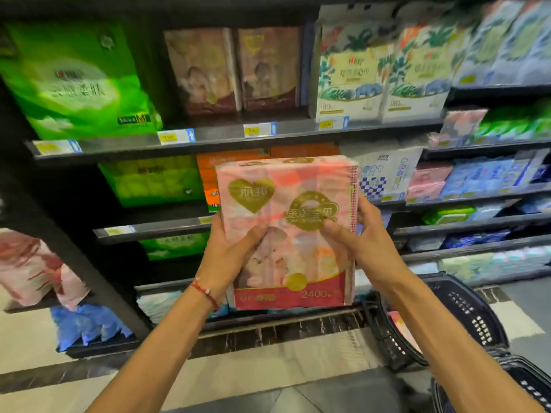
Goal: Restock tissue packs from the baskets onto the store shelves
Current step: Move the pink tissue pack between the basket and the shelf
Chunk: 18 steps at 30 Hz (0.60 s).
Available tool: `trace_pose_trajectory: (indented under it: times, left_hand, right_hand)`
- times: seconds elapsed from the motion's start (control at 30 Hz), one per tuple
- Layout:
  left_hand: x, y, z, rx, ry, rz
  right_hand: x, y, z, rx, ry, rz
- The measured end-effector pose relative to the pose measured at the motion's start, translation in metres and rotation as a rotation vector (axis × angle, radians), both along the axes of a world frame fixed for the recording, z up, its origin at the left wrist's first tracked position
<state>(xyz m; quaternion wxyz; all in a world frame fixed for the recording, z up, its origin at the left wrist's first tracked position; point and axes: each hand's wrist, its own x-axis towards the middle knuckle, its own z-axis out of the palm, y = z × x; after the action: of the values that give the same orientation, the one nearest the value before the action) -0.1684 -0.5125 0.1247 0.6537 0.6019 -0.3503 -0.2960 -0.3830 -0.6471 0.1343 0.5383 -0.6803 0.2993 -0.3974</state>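
Your left hand (229,254) and right hand (357,239) grip the pink tissue pack (286,204) by its sides, long axis upright. Matching packs (235,70) stand on the upper shelf (220,141), above and slightly left. Both hands are equally near.

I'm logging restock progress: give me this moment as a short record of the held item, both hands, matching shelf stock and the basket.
held item: pink tissue pack, upright, front toward the camera
left hand: grips its left edge, thumb on the front
right hand: grips its right edge
matching stock: two similar packs on the upper shelf
basket: dark, lower right, a pink item inside
status: not yet shelved
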Motion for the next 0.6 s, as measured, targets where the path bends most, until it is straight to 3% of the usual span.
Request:
trace_pose_trajectory:
  times: [0.27,0.6]
  left_hand:
    - [0.076,-0.047,0.063,-0.093,-0.187,0.052]
    - [0.125,-0.139,0.133,-0.183,-0.381,0.153]
  right_hand:
    - [0.07,-0.041,0.062,-0.234,-0.007,-0.063]
    - [0.129,-0.152,0.124,-0.447,-0.163,-0.132]
